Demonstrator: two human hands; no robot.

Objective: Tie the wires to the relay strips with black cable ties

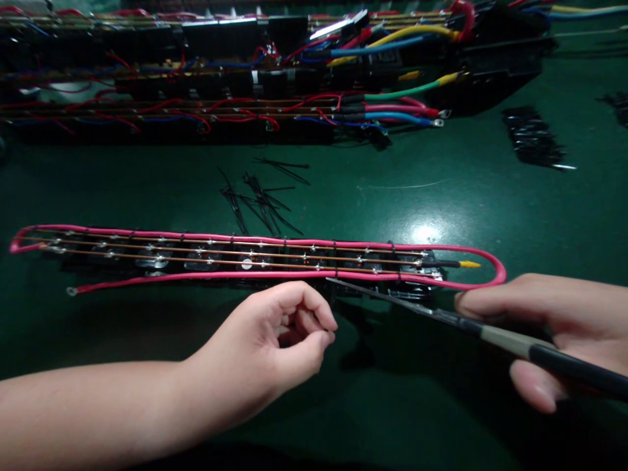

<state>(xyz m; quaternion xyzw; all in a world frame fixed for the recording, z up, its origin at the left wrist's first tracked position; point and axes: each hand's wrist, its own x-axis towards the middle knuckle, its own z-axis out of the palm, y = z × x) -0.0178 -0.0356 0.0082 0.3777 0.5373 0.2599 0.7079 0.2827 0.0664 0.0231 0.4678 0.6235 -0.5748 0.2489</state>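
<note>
A long black strip [294,260] lies across the table with brown rods and soldered joints along it. A thick pink cable [235,239] loops around it, tied down with black cable ties. Just below the strip's middle, my left hand [289,333] has thumb and index fingertips pinched together; what lies between them, if anything, is too small to make out. At the right, my right hand [564,327] grips what looks like a pair of scissors [471,323], with grey and black handles. Their slim metal tip reaches left to the strip's near edge, close to a cable tie.
Loose black cable ties [262,199] lie scattered behind the strip. More wired strips [196,118] with red, blue, green and yellow leads line the back. A bundle of black ties [532,137] rests at the right on the green table [417,392].
</note>
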